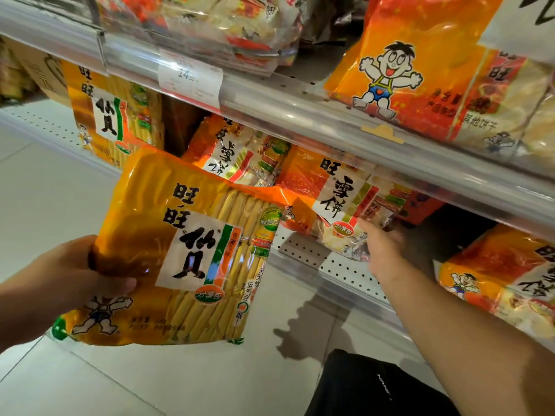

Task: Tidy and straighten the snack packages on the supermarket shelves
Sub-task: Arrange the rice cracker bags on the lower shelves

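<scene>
My left hand [87,271] grips a large yellow-orange cracker bag [186,253] by its left edge, held in the air in front of the shelves. My right hand [383,246] reaches under the upper shelf and holds the lower right part of an orange-red rice cracker bag [336,190] that leans on the perforated lower shelf [330,265]. The fingertips are hidden behind that bag. A second orange-red bag [234,151] leans behind it, to its left.
A yellow bag [111,115] like the held one stands upright at the left of the lower shelf. The upper shelf rail [300,115] with a price tag [190,76] carries more bags [420,70]. Another bag [504,280] lies lower right. Pale floor tiles lie below.
</scene>
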`<state>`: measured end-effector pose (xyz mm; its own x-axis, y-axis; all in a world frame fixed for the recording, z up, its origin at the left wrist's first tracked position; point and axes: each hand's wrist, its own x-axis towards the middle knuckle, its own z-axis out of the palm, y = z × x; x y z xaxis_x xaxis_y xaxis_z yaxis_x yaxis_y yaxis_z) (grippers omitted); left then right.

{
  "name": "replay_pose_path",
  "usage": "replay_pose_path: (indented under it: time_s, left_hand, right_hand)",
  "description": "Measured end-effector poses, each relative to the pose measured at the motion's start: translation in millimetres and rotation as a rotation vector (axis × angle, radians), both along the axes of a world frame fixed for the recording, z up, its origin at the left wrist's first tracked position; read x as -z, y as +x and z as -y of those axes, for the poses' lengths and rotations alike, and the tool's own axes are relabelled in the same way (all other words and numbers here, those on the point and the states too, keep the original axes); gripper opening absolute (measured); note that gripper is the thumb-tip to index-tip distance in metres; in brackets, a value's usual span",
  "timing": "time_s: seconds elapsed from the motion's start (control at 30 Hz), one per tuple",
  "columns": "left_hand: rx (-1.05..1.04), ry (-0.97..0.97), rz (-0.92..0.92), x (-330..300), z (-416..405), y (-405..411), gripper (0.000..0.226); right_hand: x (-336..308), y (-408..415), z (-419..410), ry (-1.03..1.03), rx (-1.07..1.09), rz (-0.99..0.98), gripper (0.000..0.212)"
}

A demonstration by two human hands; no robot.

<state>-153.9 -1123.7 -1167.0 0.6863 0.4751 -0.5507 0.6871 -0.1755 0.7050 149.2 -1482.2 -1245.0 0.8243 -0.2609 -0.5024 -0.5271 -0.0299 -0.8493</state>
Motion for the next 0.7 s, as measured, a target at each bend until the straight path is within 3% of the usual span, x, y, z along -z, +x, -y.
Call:
replay_pose_path:
  time_s: [0.07, 0.17, 0.2, 0.27, 0.33, 0.53, 0.7]
  left_hand:
    - [-0.022, -0.041, 0.012, -6, 10, 10, 0.074]
    - [-0.033, -0.082, 0.011, -15, 24, 23, 0.063]
    - [-0.032, -0.087, 0.011, -17, 26, 26, 0.059]
    - [-0.026, -0.101, 0.01, -18, 27, 32, 0.053]
    - [-0.018, -0.131, 0.012, -16, 24, 35, 0.052]
    - [-0.075, -0.245, 0.034, -12, 9, 27, 0.062]
    - [-0.257, -0.354, -0.02, -44, 4, -29, 0.073]
  right_hand:
    - [10, -25, -4, -0.158, 0.024, 0.085, 0.076]
    - [10, -64, -28, -0.099, -0.174, 0.143, 0.073]
    - [4, -74, -40, -0.026, -0.343, 0.104, 0.073]
    - [-6, -89, -62, 0.146, -0.637, -0.071, 0.096]
    - [-11, -101, -78, 0.227, -0.781, -0.214, 0.112]
    - [-4, -124, -99, 0.207, -0.862, -0.28, 0.065]
    - [-63, -154, -120, 0.105, -0.894, -0.334, 0.054]
